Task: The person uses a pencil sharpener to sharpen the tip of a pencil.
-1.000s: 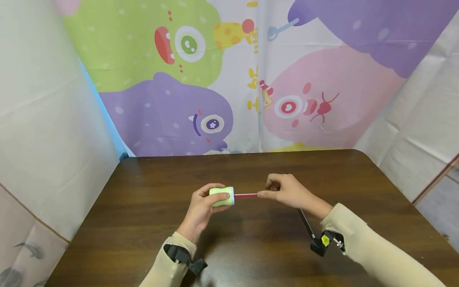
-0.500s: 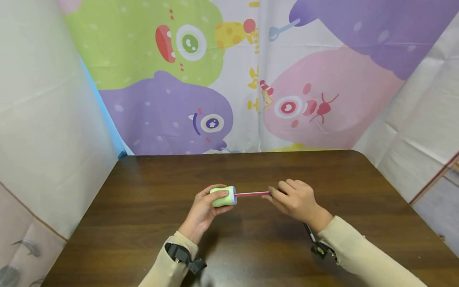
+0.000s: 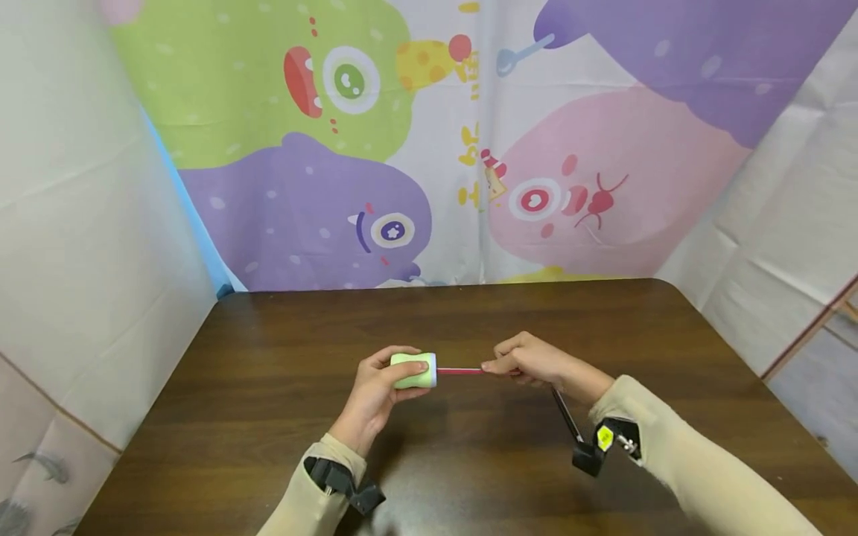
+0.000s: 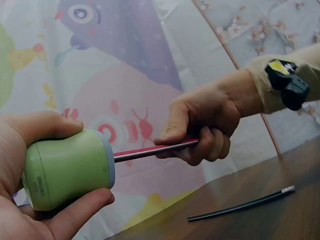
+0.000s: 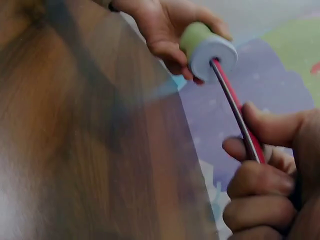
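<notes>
- The left hand [image 3: 367, 391] in the head view grips a green sharpener [image 3: 409, 371], holding it on its side above the brown counter [image 3: 456, 469].
- Also in the head view, the right hand [image 3: 543, 366] pinches a red pencil [image 3: 459, 371], which runs roughly level between its fingers and the sharpener's pale end.
- Near the right wrist there, a thin dark stick [image 3: 566, 413] shows beside a black wrist camera [image 3: 588, 457]; a cartoon-printed cloth [image 3: 335, 208] hangs beyond the counter's far edge.
- In the left wrist view, the left thumb lies over the sharpener with a finger beneath it; the right thumb presses on the striped pencil, the other fingers curled. The stick, pale at one end, lies on the counter, apart from both hands.
- In the right wrist view, somewhat blurred, the pencil appears to enter the hole in the sharpener's pale face; how deep cannot be told.
</notes>
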A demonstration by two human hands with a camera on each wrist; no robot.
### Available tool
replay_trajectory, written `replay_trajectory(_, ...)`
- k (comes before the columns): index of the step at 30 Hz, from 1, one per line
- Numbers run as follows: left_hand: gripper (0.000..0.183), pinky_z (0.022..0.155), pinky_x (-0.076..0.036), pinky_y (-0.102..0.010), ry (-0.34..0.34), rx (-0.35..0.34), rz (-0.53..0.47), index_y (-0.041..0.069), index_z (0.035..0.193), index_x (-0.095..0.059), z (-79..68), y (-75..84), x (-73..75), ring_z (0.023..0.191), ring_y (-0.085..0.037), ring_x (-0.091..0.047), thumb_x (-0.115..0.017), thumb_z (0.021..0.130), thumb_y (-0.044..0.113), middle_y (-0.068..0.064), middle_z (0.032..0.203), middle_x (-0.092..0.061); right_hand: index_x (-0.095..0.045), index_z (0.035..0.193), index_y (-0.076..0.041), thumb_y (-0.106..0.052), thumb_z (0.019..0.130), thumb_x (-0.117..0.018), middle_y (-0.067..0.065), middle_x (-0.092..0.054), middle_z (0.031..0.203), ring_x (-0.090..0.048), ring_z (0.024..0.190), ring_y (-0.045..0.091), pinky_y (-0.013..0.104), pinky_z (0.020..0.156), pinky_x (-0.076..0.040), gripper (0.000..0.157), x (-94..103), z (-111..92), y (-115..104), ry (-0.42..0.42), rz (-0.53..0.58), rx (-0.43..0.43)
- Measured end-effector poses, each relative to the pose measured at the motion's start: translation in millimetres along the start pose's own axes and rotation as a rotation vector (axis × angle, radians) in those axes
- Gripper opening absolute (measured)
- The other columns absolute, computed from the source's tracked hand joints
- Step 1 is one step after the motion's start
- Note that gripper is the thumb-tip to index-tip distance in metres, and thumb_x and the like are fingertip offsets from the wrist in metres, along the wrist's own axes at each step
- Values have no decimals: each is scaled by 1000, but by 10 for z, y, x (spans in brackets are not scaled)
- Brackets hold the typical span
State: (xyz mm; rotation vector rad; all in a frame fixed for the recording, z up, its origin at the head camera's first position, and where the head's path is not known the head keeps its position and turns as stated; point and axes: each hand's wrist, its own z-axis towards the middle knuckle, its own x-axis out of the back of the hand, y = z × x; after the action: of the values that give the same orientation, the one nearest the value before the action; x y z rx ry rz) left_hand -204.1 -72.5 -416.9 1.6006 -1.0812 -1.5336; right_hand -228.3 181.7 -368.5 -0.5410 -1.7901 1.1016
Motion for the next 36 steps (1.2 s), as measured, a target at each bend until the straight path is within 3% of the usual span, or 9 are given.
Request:
replay_trajectory(2,21,63,-63,-39,-9,-15,5,10,86,-73,-6,3,3,75,-23,-66,-69,76,-8,-13,97,-61,-33,61,-13,-21,93,-68,-5,-26,55,-20,48,10,23,45,-16,48,43,6,-12,-57,20,-20)
replay_trajectory(5,20,63,-63,-39,-4,-10,-13,6,89,-72,0,4,10,74,-23,-66,-68,76,-8,-13,97,-60,-49,65,-13,-29,92,-71,-7,-35,55,-30,49,8,23,46,-25,38,43,-19,-13,40,-182,134)
replay_trajectory(8,19,65,-63,-39,7,14,-35,1,94,-71,20,-9,21,76,-24,-66,-66,78,-8,-15,101,-58,-64,79,-15,-35,91,-72,-11,-49,61,-42,53,5,23,49,-36,25,5,-76,39,244,-466,416)
replay_trajectory(14,16,66,-63,-39,-1,38,-50,4,93,-71,32,-4,32,79,-25,-65,-64,82,-6,-18,106,-55,-67,95,-5,-25,105,-46,2,-58,76,-50,60,15,27,47,-43,31,-7,-79,261,548,-964,1100)
replay_trajectory(20,17,66,-63,-37,-4,48,-55,4,94,-71,4,-5,-1,79,-25,-65,-64,81,-5,-18,106,-55,-67,82,-6,-15,99,-56,5,-53,68,-43,52,18,26,38,-34,22,-42,41,378,825,-1111,1371)
replay_trajectory(24,16,66,-63,-37,-1,57,-62,6,92,-70,-15,0,-21,79,-24,-65,-64,82,-4,-17,106,-56,-56,69,-9,-29,99,-60,0,-44,60,-35,44,14,24,33,-29,36,-135,92,357,921,-996,1320)
replay_trajectory(27,15,65,-63,-38,15,41,-55,5,92,-71,-22,13,-27,78,-24,-65,-65,81,-4,-18,105,-55,-47,64,-13,-44,100,-57,-6,-35,54,-26,41,6,19,34,-17,48,-203,59,301,858,-851,1136)
replay_trajectory(32,15,64,-63,-38,32,30,-37,4,91,-71,-16,4,-26,77,-24,-64,-66,80,-5,-17,103,-56,-33,61,-21,-50,90,-68,-13,-24,53,-22,48,2,21,46,-13,54,-202,-47,106,493,-531,533)
replay_trajectory(36,16,65,-63,-39,14,44,-27,5,90,-71,-23,-28,-27,77,-24,-64,-68,79,-6,-16,102,-58,-29,60,-19,-28,89,-72,-9,-25,55,-21,50,7,23,47,-15,53,-61,-8,-13,110,-133,89)
